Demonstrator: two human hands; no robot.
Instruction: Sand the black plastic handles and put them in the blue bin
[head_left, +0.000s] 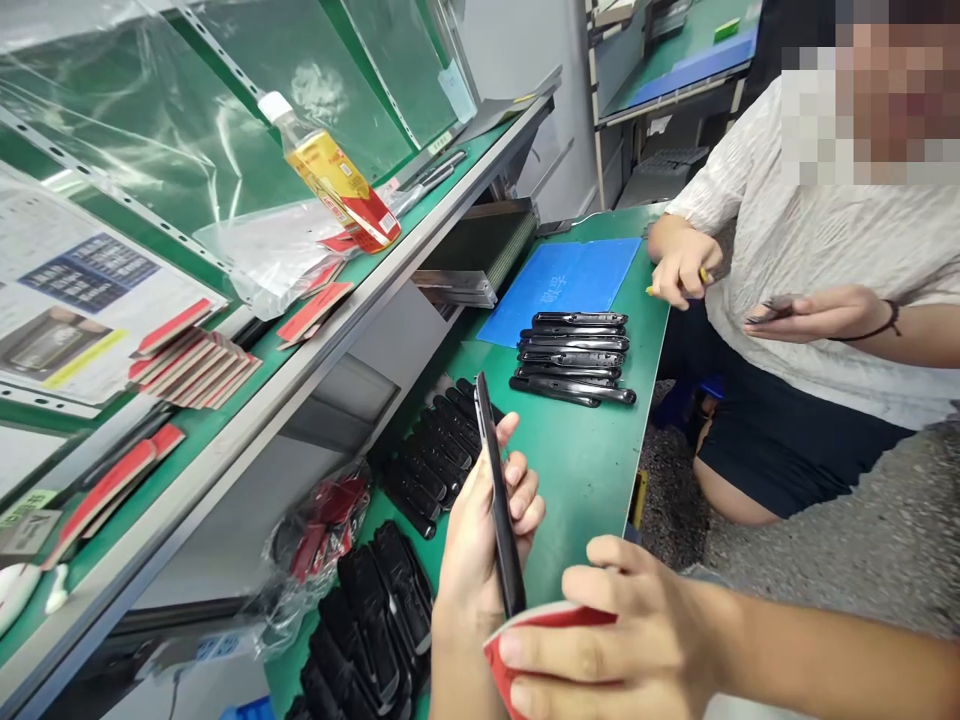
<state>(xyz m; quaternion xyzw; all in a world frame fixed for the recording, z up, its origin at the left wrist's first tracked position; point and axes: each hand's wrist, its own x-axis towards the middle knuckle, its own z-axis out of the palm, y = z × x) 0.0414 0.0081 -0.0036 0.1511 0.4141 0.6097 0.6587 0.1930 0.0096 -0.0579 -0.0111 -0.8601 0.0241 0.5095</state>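
Note:
My left hand (466, 540) is closed around a long, slim black plastic casing (504, 525), which stands tilted upright with its narrow edge facing me. My right hand (637, 635) pinches a folded red pad with a pale backing (499, 672), probably sandpaper. The pad meets the lower end of the casing, close to my left wrist. Similar black casings (574, 345) are stacked on the green table (592, 450) beyond my hands. More black casings (435, 450) lie in a row just left of my left hand, and another group (367, 625) is nearer to me.
Above the table on the left runs a shelf (315, 365) carrying red pads (195, 360) and a drink bottle (334, 180). A plastic bag with red pieces (322, 525) lies below it. A blue sheet (566, 285) is at the back. Across sits a co-worker (840, 240) holding small items.

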